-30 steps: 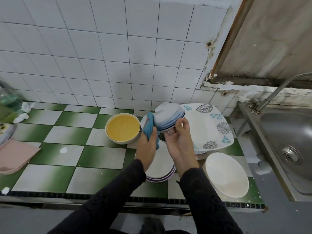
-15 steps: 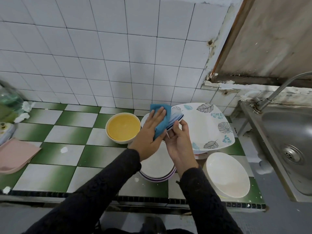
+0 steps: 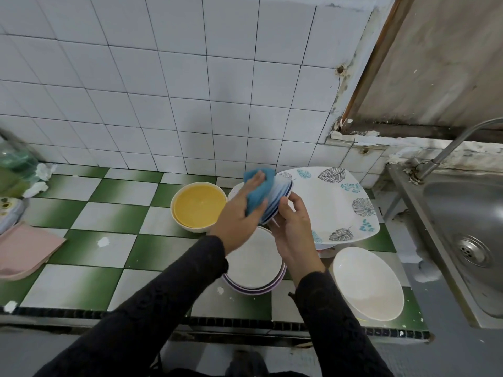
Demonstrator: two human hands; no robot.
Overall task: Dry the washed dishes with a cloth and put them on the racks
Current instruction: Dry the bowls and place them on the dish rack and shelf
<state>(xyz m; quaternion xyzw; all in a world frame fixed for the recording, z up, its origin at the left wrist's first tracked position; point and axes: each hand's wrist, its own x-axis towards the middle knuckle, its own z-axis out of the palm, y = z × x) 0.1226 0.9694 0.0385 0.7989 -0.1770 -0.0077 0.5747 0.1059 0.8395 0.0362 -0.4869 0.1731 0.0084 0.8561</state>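
Observation:
My right hand (image 3: 292,227) grips a small white bowl with blue rim bands (image 3: 278,198), held on edge above the counter. Against the bowl, my left hand (image 3: 236,213) presses a blue cloth (image 3: 257,190) with fingers stretched over it. Under my hands sits a stack of white plates with purple rims (image 3: 254,263). A square leaf-patterned plate (image 3: 330,202) lies behind, a yellow bowl (image 3: 198,206) to the left, and a white oval bowl (image 3: 367,281) to the right.
The green-and-white tiled counter (image 3: 89,219) ends at a dark front edge. A steel sink (image 3: 468,229) with a tap (image 3: 446,153) is on the right. A pink board (image 3: 24,250) and a green bottle (image 3: 13,164) sit far left. No rack shows.
The bowl has been turned on edge. My left hand has carried the cloth from the bowl's left side up over its face, with the fingers now spread flat on it.

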